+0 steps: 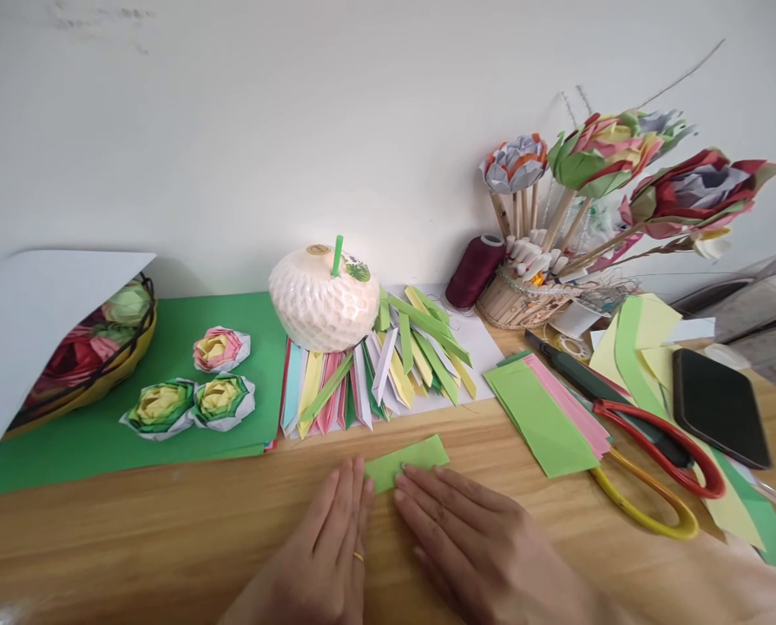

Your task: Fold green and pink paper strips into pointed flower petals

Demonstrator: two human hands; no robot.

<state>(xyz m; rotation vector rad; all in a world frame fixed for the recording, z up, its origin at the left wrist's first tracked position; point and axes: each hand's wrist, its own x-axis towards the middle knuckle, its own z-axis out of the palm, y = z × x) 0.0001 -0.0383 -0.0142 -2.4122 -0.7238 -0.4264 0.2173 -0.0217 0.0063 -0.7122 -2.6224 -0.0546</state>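
Green paper strip [409,460] on the table [134,538], in front of the white ornament [323,302].
The left hand [329,538] lies flat, fingers together, at the strip's left end; the right hand [476,534] rests flat fingers on it, neither pinching. Three paper flowers [222,399] sit left of the ornament, scissors [613,410] to its right.

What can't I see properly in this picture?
All in the head view:
- Part of the green strip: under the left hand and right hand.
- Part of the yellow basket: behind the white sheet.
- The sheet's left end: cut off by the picture's edge.
- The gold sticker's print: too small.
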